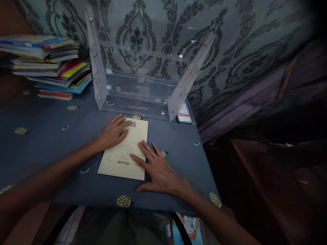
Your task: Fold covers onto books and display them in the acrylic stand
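A cream-coloured book or booklet (135, 136) lies flat on the blue-grey table cover, with printed lines, a green banner and a small square code on its face. My left hand (114, 132) rests flat over its upper left edge, fingers stretched toward the code. On the right edge lies my right hand (158, 170), fingers spread, their tips on the book and the thumb on the cloth. Neither hand grips anything. Just beyond the book stands a clear plastic rack (138, 110) with side panels.
A stack of books (58, 68) stands at the back left. Beside the rack's right foot is a small white and red item (184, 114), partly blurred out. Patterned wallpaper (237, 41) rises behind the table (51, 146). A colourful packet or book (189, 228) shows below the front edge.
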A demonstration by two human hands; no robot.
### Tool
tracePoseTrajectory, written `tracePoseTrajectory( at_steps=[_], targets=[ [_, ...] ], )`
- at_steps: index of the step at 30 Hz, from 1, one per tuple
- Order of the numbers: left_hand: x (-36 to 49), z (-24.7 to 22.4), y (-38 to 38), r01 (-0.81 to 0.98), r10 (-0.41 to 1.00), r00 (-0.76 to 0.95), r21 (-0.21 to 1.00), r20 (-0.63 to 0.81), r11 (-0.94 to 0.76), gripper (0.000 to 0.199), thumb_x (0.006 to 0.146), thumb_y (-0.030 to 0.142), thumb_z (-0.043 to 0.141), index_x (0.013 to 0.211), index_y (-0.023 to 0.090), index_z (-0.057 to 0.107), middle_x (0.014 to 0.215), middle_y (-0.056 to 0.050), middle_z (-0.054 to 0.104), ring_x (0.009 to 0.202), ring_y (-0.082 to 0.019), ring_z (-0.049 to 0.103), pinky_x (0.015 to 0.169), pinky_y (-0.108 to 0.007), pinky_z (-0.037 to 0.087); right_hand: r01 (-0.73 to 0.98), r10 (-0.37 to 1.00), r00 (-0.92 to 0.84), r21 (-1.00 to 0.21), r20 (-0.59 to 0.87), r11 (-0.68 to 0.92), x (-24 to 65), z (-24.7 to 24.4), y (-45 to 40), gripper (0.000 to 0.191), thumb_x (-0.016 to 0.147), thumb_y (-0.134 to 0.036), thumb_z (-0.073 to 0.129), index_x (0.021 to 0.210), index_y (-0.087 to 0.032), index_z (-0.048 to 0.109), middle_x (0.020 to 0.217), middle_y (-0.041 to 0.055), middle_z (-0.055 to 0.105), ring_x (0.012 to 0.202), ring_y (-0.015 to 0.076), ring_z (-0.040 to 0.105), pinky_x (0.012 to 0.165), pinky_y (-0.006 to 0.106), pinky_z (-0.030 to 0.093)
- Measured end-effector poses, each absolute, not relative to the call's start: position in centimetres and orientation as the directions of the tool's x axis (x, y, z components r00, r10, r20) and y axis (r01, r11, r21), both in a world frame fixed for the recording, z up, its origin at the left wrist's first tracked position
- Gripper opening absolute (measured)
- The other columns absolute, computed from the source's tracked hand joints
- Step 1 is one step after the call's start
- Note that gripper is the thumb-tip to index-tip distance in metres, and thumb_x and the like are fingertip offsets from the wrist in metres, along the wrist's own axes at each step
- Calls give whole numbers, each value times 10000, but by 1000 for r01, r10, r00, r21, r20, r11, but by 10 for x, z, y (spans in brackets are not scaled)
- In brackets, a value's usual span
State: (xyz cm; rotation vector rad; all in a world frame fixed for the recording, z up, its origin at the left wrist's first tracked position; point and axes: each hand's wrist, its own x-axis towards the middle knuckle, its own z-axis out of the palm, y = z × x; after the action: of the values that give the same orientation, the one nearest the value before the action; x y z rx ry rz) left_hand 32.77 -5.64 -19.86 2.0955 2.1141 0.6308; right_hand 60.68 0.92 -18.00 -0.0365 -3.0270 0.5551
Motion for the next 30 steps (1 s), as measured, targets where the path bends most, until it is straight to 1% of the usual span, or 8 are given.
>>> tracePoseTrajectory(
  at_steps=[4, 9, 11, 15, 19, 25, 28, 30],
  targets=[
    [337, -193, -70, 939, 978, -30, 340, 206, -42, 527, 1039, 439, 327, 1426, 161, 554, 1588, -151, 461, 1516, -340, 346, 1210, -578, 349, 11, 28, -999, -359, 43, 933, 617, -177, -6, 1064, 801, -754, 677, 1635, -273, 223, 1715, 192, 109, 1591, 406, 74, 1237, 705, 149],
    [354, -191, -94, 944, 977, -15, 325, 212, -56, 503, 1045, 430, 331, 1407, 181, 577, 1570, -142, 487, 1497, -339, 380, 1193, -577, 380, -11, 4, -999, -326, 47, 945, 633, -176, -33, 1133, 751, -746, 734, 1635, -243, 233, 1699, 234, 134, 1574, 450, 121, 1209, 750, 169],
    [359, -191, -102, 943, 973, -11, 327, 230, -67, 483, 1045, 421, 343, 1401, 196, 580, 1565, -126, 496, 1490, -328, 395, 1200, -570, 374, 2, 16, -999, -297, 44, 955, 639, -177, -44, 1093, 769, -663, 780, 1628, -239, 255, 1689, 231, 192, 1569, 441, 159, 1212, 740, 189],
    [366, -192, -115, 939, 967, -19, 336, 254, -70, 451, 1038, 401, 373, 1386, 213, 589, 1556, -108, 511, 1476, -319, 415, 1201, -568, 376, 54, 66, -997, -216, 47, 975, 645, -184, -65, 870, 866, -315, 777, 1602, -275, 316, 1653, 214, 312, 1552, 395, 252, 1193, 715, 278],
    [374, -190, -130, 944, 971, 1, 321, 239, -80, 471, 1038, 409, 368, 1387, 192, 596, 1544, -142, 519, 1460, -330, 440, 1182, -575, 390, 48, 79, -981, -175, 175, 983, 650, -196, -77, 635, 932, -248, 662, 1530, -255, 446, 1558, 214, 470, 1467, 380, 410, 1160, 723, 321],
    [376, -180, -145, 936, 985, 23, 343, 170, -81, 507, 1018, 497, 409, 1405, 235, 605, 1550, -133, 522, 1454, -331, 458, 1165, -551, 405, -48, 24, -915, -168, 402, 985, 653, -190, -75, 386, 978, -266, 625, 1363, -279, 615, 1329, 121, 692, 1315, 288, 580, 1225, 693, 222],
    [365, -163, -141, 897, 993, 57, 432, 103, -96, 523, 999, 559, 434, 1368, 255, 647, 1496, -105, 587, 1431, -314, 494, 1170, -529, 402, -123, 10, -866, -232, 501, 965, 645, -167, -64, 321, 990, -263, 609, 1309, -271, 647, 1229, 87, 749, 1231, 236, 650, 1244, 610, 267],
    [356, -150, -134, 829, 996, 72, 552, 48, -87, 529, 982, 613, 438, 1297, 279, 700, 1413, -71, 661, 1368, -301, 566, 1144, -493, 439, -157, 43, -827, -305, 561, 939, 636, -150, -53, 294, 1001, -275, 594, 1288, -260, 657, 1186, 77, 769, 1155, 213, 694, 1224, 563, 332]
  ],
)
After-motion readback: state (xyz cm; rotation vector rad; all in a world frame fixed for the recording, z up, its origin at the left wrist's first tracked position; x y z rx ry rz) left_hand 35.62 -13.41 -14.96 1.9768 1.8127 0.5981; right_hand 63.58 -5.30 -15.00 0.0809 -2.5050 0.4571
